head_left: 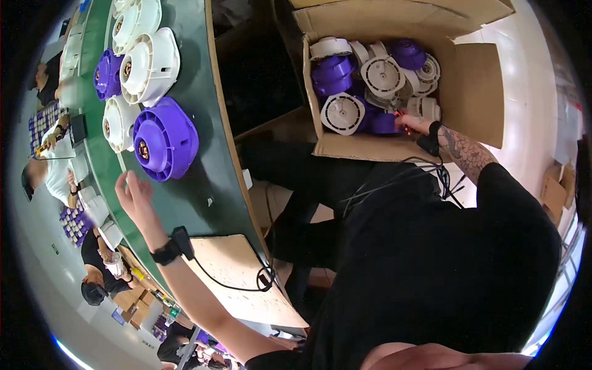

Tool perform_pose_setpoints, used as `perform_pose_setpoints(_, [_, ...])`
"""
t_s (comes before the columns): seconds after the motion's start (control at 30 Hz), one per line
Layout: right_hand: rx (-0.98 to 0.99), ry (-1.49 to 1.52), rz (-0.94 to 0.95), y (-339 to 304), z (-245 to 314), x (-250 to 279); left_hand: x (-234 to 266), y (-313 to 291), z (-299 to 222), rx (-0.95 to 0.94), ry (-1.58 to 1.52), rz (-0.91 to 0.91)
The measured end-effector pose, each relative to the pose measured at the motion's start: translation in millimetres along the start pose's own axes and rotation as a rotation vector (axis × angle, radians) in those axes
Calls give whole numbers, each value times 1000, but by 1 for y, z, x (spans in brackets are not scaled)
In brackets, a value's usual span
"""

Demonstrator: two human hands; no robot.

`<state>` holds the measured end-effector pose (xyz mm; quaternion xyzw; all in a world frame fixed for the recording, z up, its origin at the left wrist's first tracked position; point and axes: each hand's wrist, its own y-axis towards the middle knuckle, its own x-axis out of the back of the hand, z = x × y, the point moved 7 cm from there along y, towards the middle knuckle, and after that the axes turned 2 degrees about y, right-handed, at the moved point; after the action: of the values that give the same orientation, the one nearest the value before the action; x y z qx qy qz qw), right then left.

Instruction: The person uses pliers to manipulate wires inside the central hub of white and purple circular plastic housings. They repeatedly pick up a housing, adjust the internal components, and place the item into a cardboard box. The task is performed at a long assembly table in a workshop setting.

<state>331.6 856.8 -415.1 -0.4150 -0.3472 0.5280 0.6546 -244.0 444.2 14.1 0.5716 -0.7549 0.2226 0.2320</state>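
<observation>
My left hand (137, 202) is held over the green table, fingers apart and nothing in them. Just beyond its fingertips lies a purple round plastic fan housing (165, 139) with slotted sides and a copper-coloured centre. A white housing (119, 123) and another white one (150, 66) sit beside it, with a smaller purple one (107, 74) farther back. My right hand (417, 124) reaches into an open cardboard box (475, 92), its fingers closed at the edge of a purple housing (383, 124). Small red bits show at these fingertips, too small to name. White housings (382, 75) lie heaped around it.
The green table (216, 142) runs along my left, with a pale board (237, 271) at its near end. Black cables (445, 179) hang by my right wrist, and another cable runs from my left wristband (168, 250). Several people work across the table, one in a white shirt (58, 176).
</observation>
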Motion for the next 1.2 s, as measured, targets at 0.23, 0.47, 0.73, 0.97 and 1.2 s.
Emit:
perform_pose_setpoints(0.23, [177,-283,-25,2,56,3,-73,-109,-27,150,-520,216])
perform_pose_setpoints(0.47, [110,-645,219,40,47,-30,-65,-132,-31,-87,-472,347])
perform_pose_setpoints(0.73, [9,-536,233,12,60,-35,-12,-202,6,-23,-435,226])
perform_pose_setpoints(0.97, [139,-395,174,-13,103,-26,13,-253,4,-46,-556,108])
perform_pose_setpoints(1.2, [364,-52,99,-1,128,3,-45,-312,-33,-163,-609,300])
